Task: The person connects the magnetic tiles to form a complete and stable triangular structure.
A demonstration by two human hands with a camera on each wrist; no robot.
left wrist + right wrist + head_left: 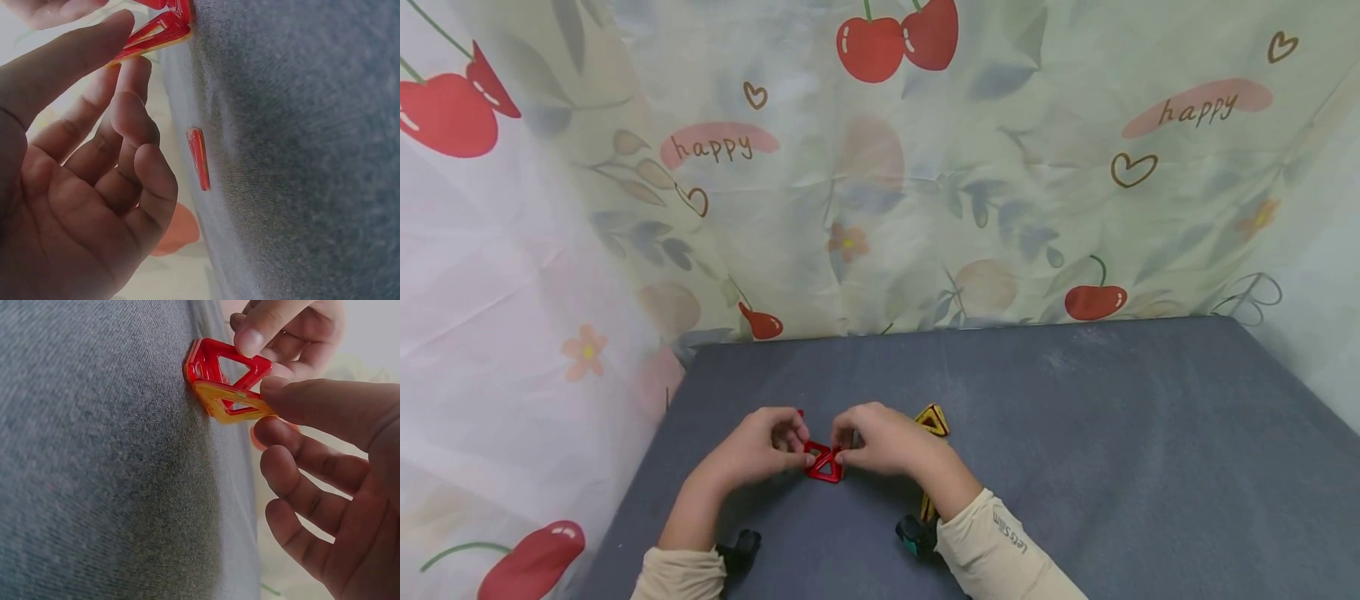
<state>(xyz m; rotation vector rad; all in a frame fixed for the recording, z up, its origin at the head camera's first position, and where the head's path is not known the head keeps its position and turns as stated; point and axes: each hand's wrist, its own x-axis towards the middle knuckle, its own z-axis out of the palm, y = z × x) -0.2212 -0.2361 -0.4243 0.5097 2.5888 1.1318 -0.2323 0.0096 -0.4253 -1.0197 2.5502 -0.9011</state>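
Red triangular magnetic tiles [824,478] stand joined together on the dark table, between the two hands. My left hand [763,446] pinches a red tile [210,347] near its upper corner with the thumb and a finger. My right hand [883,442] pinches the corner of a yellow triangular tile [215,405], which leans against the red ones. In the left wrist view, another red tile [199,159] lies apart on the table, beyond the left hand's curled fingers. How the tile edges meet is partly hidden by the fingertips.
On the grey tabletop [1112,467], a yellow triangular tile [942,420] lies behind the right hand. Another yellow piece [927,507] is mostly hidden by the right wrist. A printed curtain [962,192] hangs behind the table's back edge and along its left side.
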